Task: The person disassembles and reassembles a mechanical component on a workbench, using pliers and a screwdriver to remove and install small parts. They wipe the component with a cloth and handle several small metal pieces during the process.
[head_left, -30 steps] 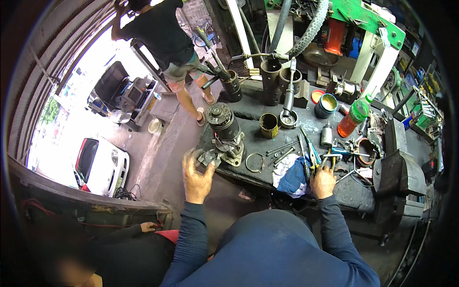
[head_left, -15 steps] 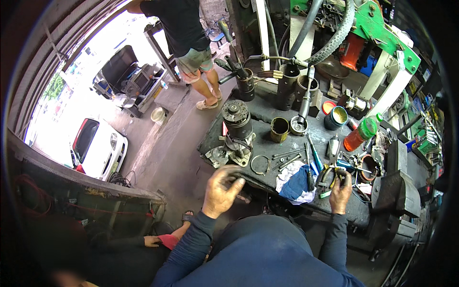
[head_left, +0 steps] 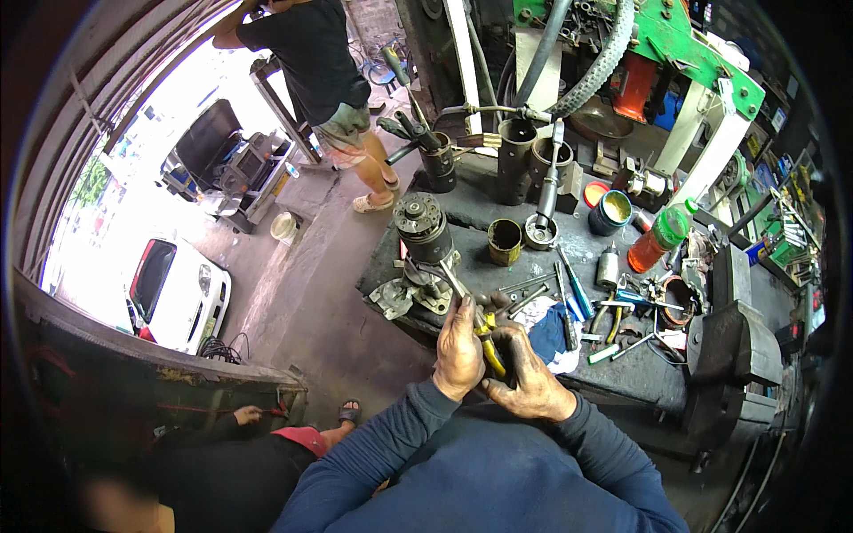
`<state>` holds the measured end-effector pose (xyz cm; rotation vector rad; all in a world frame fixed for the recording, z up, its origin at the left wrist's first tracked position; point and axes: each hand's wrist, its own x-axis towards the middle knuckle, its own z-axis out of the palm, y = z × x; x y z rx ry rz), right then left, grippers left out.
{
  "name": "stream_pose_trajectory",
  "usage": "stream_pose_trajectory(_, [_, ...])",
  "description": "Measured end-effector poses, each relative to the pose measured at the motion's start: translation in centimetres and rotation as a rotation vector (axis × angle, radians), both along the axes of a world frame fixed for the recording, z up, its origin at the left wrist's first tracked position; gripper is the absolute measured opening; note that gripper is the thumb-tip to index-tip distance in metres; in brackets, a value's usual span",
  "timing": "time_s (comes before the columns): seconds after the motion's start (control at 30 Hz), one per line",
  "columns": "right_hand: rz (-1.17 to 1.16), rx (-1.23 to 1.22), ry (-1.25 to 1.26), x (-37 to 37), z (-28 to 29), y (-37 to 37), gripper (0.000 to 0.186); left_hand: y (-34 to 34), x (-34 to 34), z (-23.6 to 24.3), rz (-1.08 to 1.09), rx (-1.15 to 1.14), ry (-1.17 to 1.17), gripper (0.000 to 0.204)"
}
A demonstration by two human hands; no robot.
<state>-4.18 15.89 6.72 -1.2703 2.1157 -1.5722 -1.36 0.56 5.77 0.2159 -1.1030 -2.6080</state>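
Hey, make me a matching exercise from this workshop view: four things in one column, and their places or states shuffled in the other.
Things
1. White car
2. Yellow-handled steel pliers
3. Green-capped plastic bottle
4. Dark cylindrical metal machine part

Places or states
A. Contains orange-red liquid
B. Standing at the left end of the dark workbench
C. Parked outside, at the picture's left
D. Between the left hand and right hand

Right pairs: 1-C, 2-D, 3-A, 4-B

Right grip (head_left: 530, 382) curled round yellow-handled pliers (head_left: 492, 355), left grip (head_left: 459, 351) alongside; dark motor (head_left: 424, 233) upright on bench (head_left: 577, 233).
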Motion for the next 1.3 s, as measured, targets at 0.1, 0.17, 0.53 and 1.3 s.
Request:
stream_pose_trajectory(0.1, [-0.167, 0.075, 0.098, -0.6, -1.8, -0.2, 0.062, -0.5, 0.1, 2.0, -0.186, -0.373, -0.068, 0.039])
stream_pose_trajectory(0.17, [-0.406, 0.168, 0.234, -1.4, -1.5, -0.4, 0.051, -2.2, 0.5, 3.9, -0.361, -0.692, -0.214, 0.050])
stream_pose_trajectory(0.53, [-0.516, 0.193, 0.603, -6.9, 0.7, -2.0, 0.023, -19.9, -9.1, 5.1, 0.324, -1.171, 0.222, 0.037])
stream_pose_trajectory(1.3, [-0.478, 0.358, 0.723, -7.3, -0.1, -3.2, 0.046, -18.6, -14.0, 4.0, 0.010, -0.831, 0.136, 0.063])
